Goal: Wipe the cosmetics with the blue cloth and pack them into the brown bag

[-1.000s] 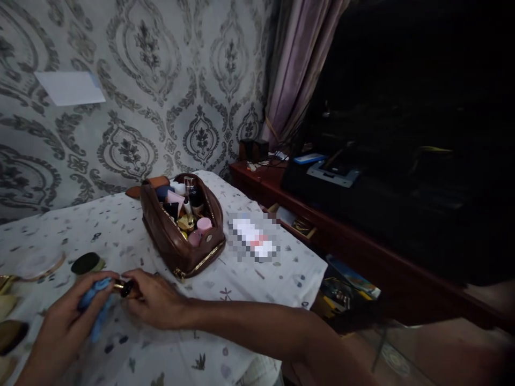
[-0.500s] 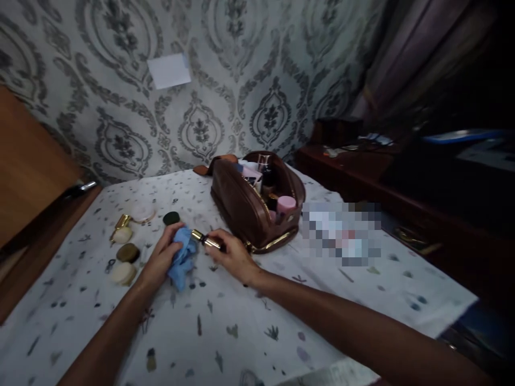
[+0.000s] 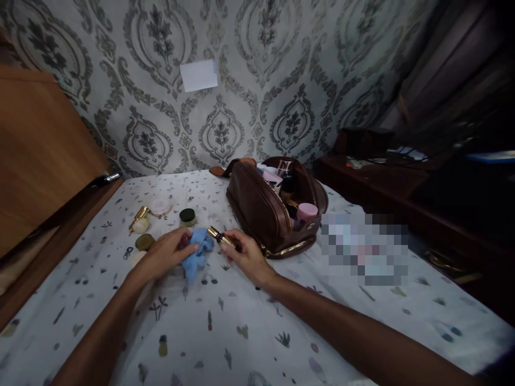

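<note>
My left hand [image 3: 171, 251] pinches a crumpled blue cloth [image 3: 196, 257], whose lower end hangs toward the table. In my right hand [image 3: 251, 257] is a small dark bottle with gold parts [image 3: 219, 236], tilted so its gold end points left at the cloth. A narrow gap seems to lie between that end and the cloth. Just behind the cloth stands a small jar with a dark green lid [image 3: 187, 216]. The brown toiletry bag [image 3: 257, 201] sits unzipped beyond my right hand, with a pink-lidded jar [image 3: 307, 211] and other bottles inside.
Left of my left hand lie a round olive-lidded jar [image 3: 145, 242], a cream round item [image 3: 140, 225], a gold tube [image 3: 141, 213] and a pale round case [image 3: 160, 207]. A blurred-out object [image 3: 364, 249] lies right of the bag. A wooden panel [image 3: 48, 161] borders the left.
The view has swung left, so everything appears farther right. My left hand has turned and now covers part of the cream jar at the left. Both hands keep their hold.
</note>
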Demonstrator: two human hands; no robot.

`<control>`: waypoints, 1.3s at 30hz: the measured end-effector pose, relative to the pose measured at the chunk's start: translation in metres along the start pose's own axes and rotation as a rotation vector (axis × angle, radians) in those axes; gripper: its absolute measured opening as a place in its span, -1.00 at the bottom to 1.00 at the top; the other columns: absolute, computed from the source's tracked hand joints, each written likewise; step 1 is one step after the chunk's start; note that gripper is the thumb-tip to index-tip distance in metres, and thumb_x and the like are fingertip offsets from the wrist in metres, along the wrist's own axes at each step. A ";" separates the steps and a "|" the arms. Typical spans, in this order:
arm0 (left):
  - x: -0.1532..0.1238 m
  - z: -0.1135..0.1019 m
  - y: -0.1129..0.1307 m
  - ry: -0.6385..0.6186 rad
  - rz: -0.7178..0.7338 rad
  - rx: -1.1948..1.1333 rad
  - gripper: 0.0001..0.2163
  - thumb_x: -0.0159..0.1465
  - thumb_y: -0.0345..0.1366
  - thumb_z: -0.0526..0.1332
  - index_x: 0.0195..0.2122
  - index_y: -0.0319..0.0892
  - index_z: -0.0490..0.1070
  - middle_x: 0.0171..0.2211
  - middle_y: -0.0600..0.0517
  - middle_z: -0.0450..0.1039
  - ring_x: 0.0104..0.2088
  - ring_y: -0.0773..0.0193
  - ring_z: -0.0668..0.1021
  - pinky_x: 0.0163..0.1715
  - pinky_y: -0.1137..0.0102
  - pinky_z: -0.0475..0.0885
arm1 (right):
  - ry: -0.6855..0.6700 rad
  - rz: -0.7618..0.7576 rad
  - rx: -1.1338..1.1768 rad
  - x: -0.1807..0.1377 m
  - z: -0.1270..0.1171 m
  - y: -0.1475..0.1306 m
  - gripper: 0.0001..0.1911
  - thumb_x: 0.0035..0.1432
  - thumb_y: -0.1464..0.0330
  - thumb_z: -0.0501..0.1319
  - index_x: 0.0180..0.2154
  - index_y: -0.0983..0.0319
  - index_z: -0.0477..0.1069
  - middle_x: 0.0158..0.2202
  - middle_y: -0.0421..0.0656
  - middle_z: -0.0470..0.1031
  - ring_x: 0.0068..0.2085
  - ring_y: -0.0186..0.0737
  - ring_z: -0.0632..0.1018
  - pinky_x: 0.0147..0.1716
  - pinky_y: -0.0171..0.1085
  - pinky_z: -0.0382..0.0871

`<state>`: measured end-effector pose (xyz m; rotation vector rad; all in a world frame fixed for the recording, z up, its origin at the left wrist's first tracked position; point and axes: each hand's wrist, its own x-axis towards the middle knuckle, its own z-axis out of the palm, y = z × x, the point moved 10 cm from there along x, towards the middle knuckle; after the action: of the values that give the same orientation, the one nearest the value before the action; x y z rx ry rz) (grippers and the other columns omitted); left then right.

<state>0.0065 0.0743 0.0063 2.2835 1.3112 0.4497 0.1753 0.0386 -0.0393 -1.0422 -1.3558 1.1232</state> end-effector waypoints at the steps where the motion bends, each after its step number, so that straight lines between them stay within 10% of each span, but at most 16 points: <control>1: 0.000 0.004 0.002 -0.037 0.017 -0.010 -0.74 0.25 -0.02 0.16 -0.35 -0.12 0.36 -0.48 0.12 0.39 -0.45 0.24 0.43 -0.45 0.39 0.25 | -0.004 0.001 -0.003 0.000 0.000 0.000 -0.68 0.16 0.16 0.26 -0.13 0.22 0.40 -0.40 -0.22 0.43 -0.42 -0.28 0.45 -0.47 -0.32 0.38; 8: -0.004 -0.022 0.016 0.301 0.060 -0.093 -0.83 0.30 -0.15 0.09 -0.27 -0.13 0.33 -0.35 0.08 0.39 -0.38 0.27 0.42 -0.39 0.40 0.29 | -0.092 0.028 -0.017 -0.002 0.008 -0.003 -0.56 0.18 0.00 0.23 -0.15 0.25 0.43 -0.49 -0.24 0.42 -0.53 -0.35 0.36 -0.55 -0.35 0.24; 16: -0.011 0.021 0.058 0.148 0.292 -0.176 -0.69 0.45 -0.15 -0.11 -0.02 -0.14 0.33 -0.14 -0.08 0.47 -0.14 0.18 0.51 -0.08 0.32 0.37 | -0.260 -0.010 -0.037 -0.008 0.020 -0.018 -0.48 0.26 -0.11 0.08 -0.40 0.21 0.35 -0.60 -0.27 0.34 -0.55 -0.34 0.32 -0.54 -0.35 0.16; 22: -0.006 0.020 0.039 0.143 0.142 -0.276 -0.73 0.39 -0.05 0.02 -0.14 -0.13 0.35 -0.38 0.08 0.43 -0.35 0.24 0.48 -0.27 0.37 0.37 | -0.251 -0.016 -0.011 -0.007 0.022 -0.015 -0.46 0.25 -0.13 0.07 -0.38 0.22 0.36 -0.59 -0.27 0.31 -0.57 -0.35 0.34 -0.57 -0.36 0.16; 27: 0.003 0.016 0.021 0.110 0.058 -0.578 -0.58 0.16 -0.05 0.29 -0.02 -0.13 0.37 -0.17 0.00 0.51 -0.15 0.14 0.53 -0.18 0.35 0.43 | -0.172 0.027 0.007 -0.003 0.014 -0.006 -0.48 0.22 -0.13 0.10 -0.36 0.21 0.37 -0.60 -0.27 0.33 -0.60 -0.36 0.32 -0.62 -0.36 0.14; 32: 0.004 0.008 -0.009 0.308 -0.106 -0.752 -0.62 0.08 -0.05 0.37 -0.18 -0.14 0.38 -0.29 0.08 0.47 -0.32 0.28 0.50 -0.34 0.44 0.40 | -0.144 0.071 0.025 -0.002 0.011 0.000 -0.51 0.22 -0.11 0.12 -0.36 0.20 0.35 -0.64 -0.29 0.33 -0.62 -0.37 0.30 -0.63 -0.36 0.12; 39: -0.001 0.008 0.014 0.247 0.027 -0.792 -0.58 0.38 0.05 0.01 -0.14 -0.15 0.51 -0.14 -0.06 0.46 -0.16 0.15 0.52 -0.17 0.31 0.46 | -0.147 0.085 0.032 -0.003 0.010 -0.002 -0.54 0.24 -0.07 0.13 -0.37 0.21 0.35 -0.66 -0.30 0.32 -0.64 -0.38 0.27 -0.64 -0.37 0.08</control>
<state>0.0203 0.0657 0.0071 1.6094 0.9562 1.0670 0.1655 0.0345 -0.0378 -1.0181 -1.4146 1.3019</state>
